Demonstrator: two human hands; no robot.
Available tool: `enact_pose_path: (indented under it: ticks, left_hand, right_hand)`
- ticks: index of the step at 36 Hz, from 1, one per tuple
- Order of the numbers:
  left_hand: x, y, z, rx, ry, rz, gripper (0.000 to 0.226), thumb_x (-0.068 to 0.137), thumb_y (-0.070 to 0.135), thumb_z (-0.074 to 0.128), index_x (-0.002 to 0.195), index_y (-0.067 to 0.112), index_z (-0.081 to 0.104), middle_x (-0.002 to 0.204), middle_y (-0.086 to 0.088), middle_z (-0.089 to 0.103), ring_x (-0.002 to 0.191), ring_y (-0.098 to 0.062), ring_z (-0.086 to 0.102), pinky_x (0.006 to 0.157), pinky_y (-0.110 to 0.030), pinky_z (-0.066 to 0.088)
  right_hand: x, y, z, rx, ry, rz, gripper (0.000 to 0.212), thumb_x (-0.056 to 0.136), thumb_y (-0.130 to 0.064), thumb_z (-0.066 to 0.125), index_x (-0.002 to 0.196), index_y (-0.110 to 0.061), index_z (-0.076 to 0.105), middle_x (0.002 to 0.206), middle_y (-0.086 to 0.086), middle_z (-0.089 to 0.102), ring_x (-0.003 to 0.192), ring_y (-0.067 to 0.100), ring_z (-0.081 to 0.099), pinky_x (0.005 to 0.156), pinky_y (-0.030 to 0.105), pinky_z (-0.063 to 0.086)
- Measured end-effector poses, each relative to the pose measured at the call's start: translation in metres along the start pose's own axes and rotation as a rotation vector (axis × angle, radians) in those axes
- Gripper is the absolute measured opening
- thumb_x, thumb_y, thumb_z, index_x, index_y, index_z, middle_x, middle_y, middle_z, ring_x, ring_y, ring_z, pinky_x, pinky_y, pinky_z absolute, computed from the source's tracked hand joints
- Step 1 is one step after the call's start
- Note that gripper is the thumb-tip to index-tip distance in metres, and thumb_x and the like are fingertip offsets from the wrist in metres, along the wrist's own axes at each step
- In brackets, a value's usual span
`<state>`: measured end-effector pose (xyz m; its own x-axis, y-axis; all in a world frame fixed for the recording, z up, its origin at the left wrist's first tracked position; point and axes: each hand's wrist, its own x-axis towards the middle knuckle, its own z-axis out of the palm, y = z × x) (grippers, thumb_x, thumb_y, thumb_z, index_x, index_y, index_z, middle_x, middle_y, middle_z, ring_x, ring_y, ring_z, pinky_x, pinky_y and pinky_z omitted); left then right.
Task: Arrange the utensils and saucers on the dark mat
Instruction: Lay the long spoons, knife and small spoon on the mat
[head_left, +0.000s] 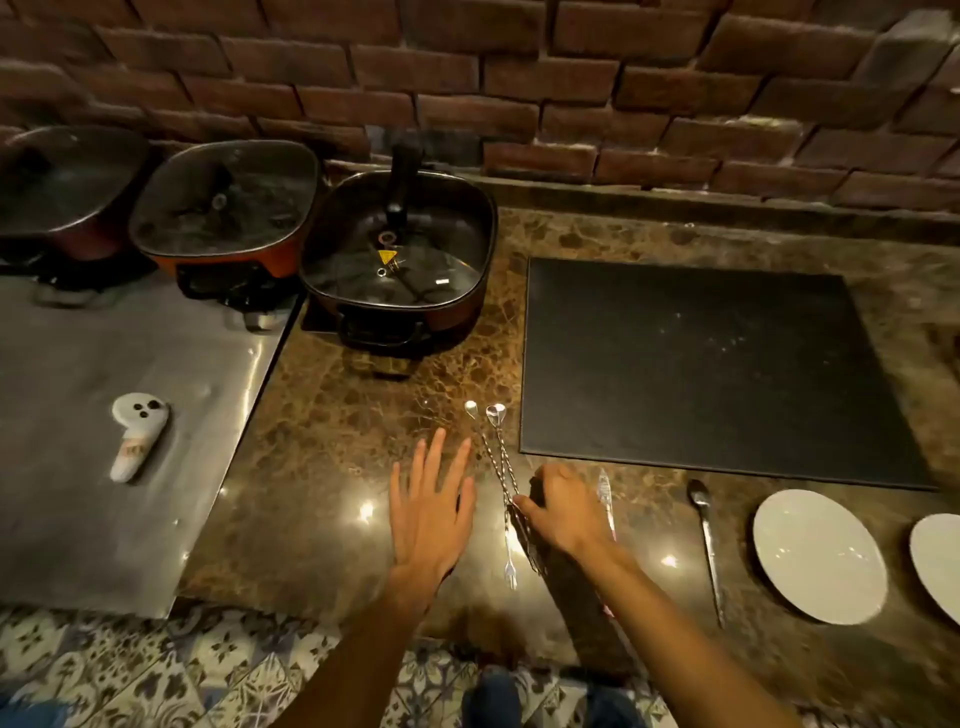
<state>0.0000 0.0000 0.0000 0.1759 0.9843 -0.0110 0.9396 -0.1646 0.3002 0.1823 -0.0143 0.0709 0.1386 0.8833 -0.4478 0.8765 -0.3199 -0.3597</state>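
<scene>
Below me, on a brown marble counter, my left hand lies flat, fingers spread and holding nothing, just left of two long twisted-stem bar spoons. My right hand is curled over the lower stems of those spoons; my fingers touch them, but whether they pinch the metal or only rest on it I cannot tell. A dark object under that hand and forearm is mostly covered, and I cannot make out what it is. The small forked end of one spoon shows below my hand. Just right of my knuckles a pale, shiny utensil pokes out, its lower part hidden by my wrist, too blurred to name.

The dark mat lies bare beyond my right hand, its near edge just beside the spoon bowls. Near its front edge rests a dark-handled spoon, then a white saucer, then a second saucer cut off by the right edge.

Three lidded electric pans line the brick wall, the leftmost partly out of frame. A white handheld controller lies on the steel surface at left.
</scene>
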Motion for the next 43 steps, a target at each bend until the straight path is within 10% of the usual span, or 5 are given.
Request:
enact_pose_path:
  ticks: [7, 20, 43]
  left_hand:
    - [0.014, -0.02, 0.027, 0.027, -0.116, 0.007, 0.056, 0.102, 0.056, -0.002, 0.157, 0.049, -0.004, 0.172, 0.009, -0.001, 0.159, -0.019, 0.0, 0.126, -0.052, 0.0]
    - [0.035, -0.021, 0.043, 0.074, -0.116, -0.006, 0.058, 0.105, 0.051, 0.005, 0.16, 0.036, 0.018, 0.17, 0.003, 0.019, 0.158, -0.024, 0.016, 0.124, -0.056, 0.009]
    - [0.126, 0.017, 0.058, 0.052, -0.117, 0.059, 0.058, 0.103, 0.053, 0.01, 0.16, 0.044, 0.001, 0.172, 0.005, -0.001, 0.159, -0.026, -0.005, 0.125, -0.06, -0.004]
  right_hand:
    - [0.022, -0.024, 0.027, -0.063, -0.017, 0.135, 0.052, 0.091, -0.047, 0.055, 0.125, -0.007, 0.05, 0.127, 0.012, 0.055, 0.116, 0.03, 0.055, 0.092, 0.043, 0.048]
    - [0.044, -0.036, 0.029, -0.197, -0.026, 0.136, 0.019, 0.09, -0.011, 0.056, 0.107, -0.011, 0.066, 0.109, 0.011, 0.069, 0.1, 0.032, 0.066, 0.078, 0.039, 0.052]
    - [0.102, 0.002, -0.042, 0.141, 0.052, 0.253, 0.031, 0.075, -0.029, 0.07, 0.087, 0.0, 0.066, 0.089, 0.021, 0.069, 0.085, 0.041, 0.067, 0.068, 0.038, 0.055]
